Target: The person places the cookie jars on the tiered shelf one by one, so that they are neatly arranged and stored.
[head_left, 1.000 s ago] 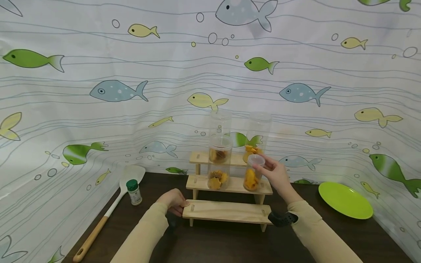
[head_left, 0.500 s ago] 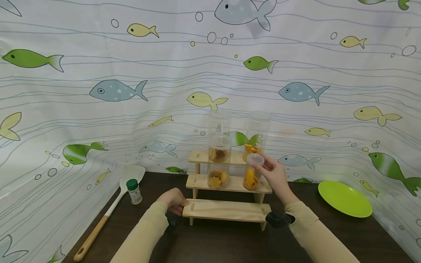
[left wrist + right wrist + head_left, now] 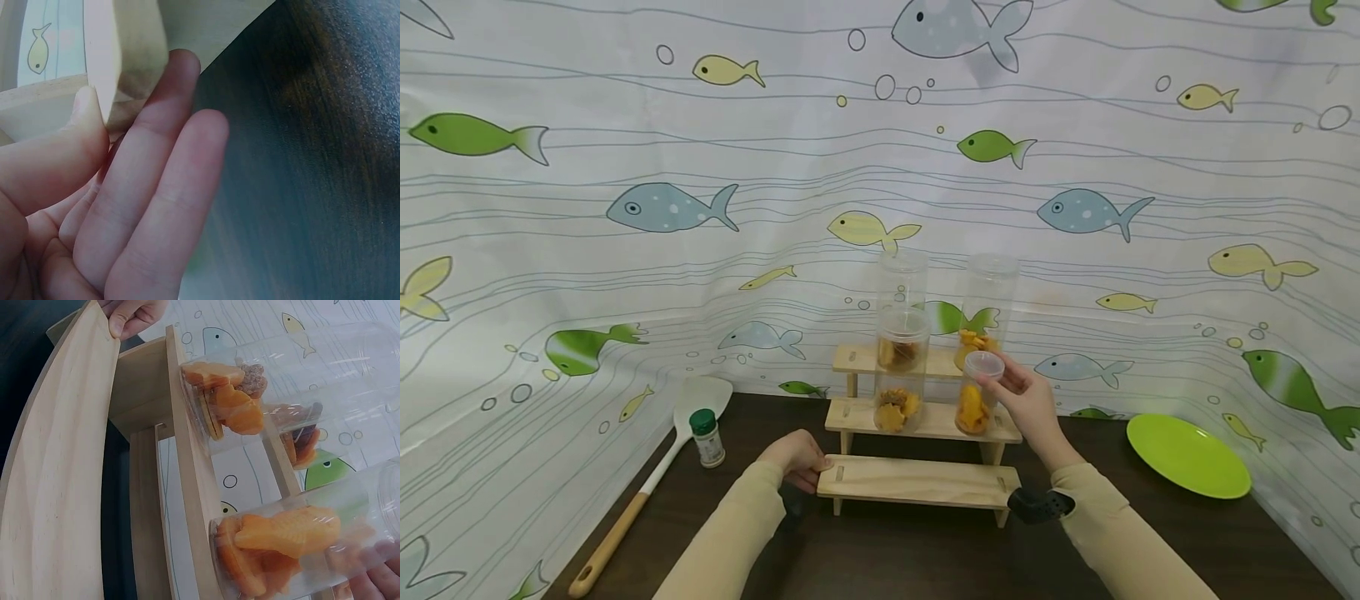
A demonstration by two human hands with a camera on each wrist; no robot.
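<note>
A three-step wooden stand stands mid-table. My left hand pinches the left end of its lowest board; in the left wrist view the thumb lies on the board's top, with fingers along its end and below. On the middle step's right side, my right hand holds a small clear jar near its lid. Orange, fish-shaped pieces fill its lower part in the right wrist view. Left of it on that step is a taller clear jar with orange and brown pieces. Two tall clear jars, one being, occupy the top step, partly hidden.
To the left lie a long white spatula with a wooden handle and a green-capped shaker bottle. A lime-green plate rests at the right. A fish-patterned sheet hangs behind and at the sides of the dark table.
</note>
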